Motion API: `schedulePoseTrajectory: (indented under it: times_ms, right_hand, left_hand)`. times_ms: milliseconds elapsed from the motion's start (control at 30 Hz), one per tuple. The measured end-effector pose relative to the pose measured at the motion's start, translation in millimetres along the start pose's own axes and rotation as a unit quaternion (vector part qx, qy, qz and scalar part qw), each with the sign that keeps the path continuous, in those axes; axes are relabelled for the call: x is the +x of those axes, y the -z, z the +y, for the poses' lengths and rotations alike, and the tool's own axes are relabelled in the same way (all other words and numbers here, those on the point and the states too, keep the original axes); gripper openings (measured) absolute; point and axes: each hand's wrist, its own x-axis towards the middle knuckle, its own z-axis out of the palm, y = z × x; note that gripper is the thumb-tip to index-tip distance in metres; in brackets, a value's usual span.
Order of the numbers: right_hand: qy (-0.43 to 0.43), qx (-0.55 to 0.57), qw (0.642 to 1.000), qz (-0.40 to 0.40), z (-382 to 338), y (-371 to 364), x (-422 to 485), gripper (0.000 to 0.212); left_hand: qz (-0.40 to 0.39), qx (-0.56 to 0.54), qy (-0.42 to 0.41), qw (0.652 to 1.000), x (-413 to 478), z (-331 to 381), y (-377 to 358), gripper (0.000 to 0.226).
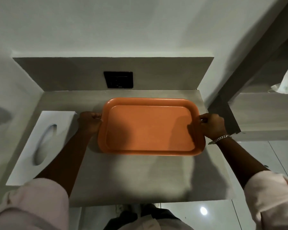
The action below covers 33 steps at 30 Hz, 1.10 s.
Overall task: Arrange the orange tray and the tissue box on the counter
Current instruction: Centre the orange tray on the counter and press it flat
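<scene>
I have the tray [150,128] by both short ends, and as I judge it the step in hand is settling it square on the desk [140,178]. To do that well I want both ends level and moving together, the far long edge parallel to the back wall, with a gap left to the tissue box [40,143] so the two do not knock. The tray lies toward the right and rear of the desk, empty; whether its base is fully down I cannot tell.

My left hand [90,121] is curled over the left rim, fingers tucked under the lip, forearm running diagonally past the tissue box, which lies flat at the left edge, well apart from the tray. My right hand [212,125] is closed on the right rim, thumb on top, wrist bent inward, a bracelet [220,139] at the wrist.
</scene>
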Motion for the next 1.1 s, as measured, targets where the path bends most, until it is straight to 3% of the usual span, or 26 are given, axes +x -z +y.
schedulePoseTrajectory:
  times_ms: [200, 333, 500, 700, 800, 967, 1100]
  right_hand:
    - [0.002, 0.001, 1.000, -0.013, -10.2, -7.6, 19.6, 0.020]
    - [-0.012, 0.007, 1.000, -0.012, -14.5, -10.9, 25.8, 0.021]
    - [-0.016, 0.002, 1.000, -0.017, -13.3, -15.8, 32.8, 0.019]
    - [-0.033, 0.012, 0.999, -0.021, -8.4, -25.0, 32.4, 0.024]
    - [-0.048, 0.026, 0.999, 0.001, -13.6, -28.1, 21.0, 0.041]
    - [0.155, -0.075, 0.983, 0.056, -32.5, -53.9, -49.3, 0.065]
    - [0.181, -0.131, 0.975, 0.001, -33.1, -96.8, -94.9, 0.080]
  left_hand:
    - [-0.001, -0.023, 0.026, 0.999, 21.6, -5.0, -11.1, 0.027]
    - [0.007, -0.006, 0.036, 0.999, 27.8, -10.7, -17.4, 0.012]
    - [-0.006, 0.024, 0.031, 0.999, 27.7, -2.0, -19.0, 0.030]
    - [-0.017, 0.023, 0.014, 1.000, 10.4, 18.3, -14.2, 0.025]
    - [-0.005, 0.125, -0.059, 0.990, -7.9, 20.4, -17.1, 0.027]
    - [0.015, 0.260, -0.336, 0.905, -74.3, -13.6, -43.8, 0.067]
    - [-0.017, 0.315, -0.381, 0.869, -104.5, -46.4, -66.1, 0.079]
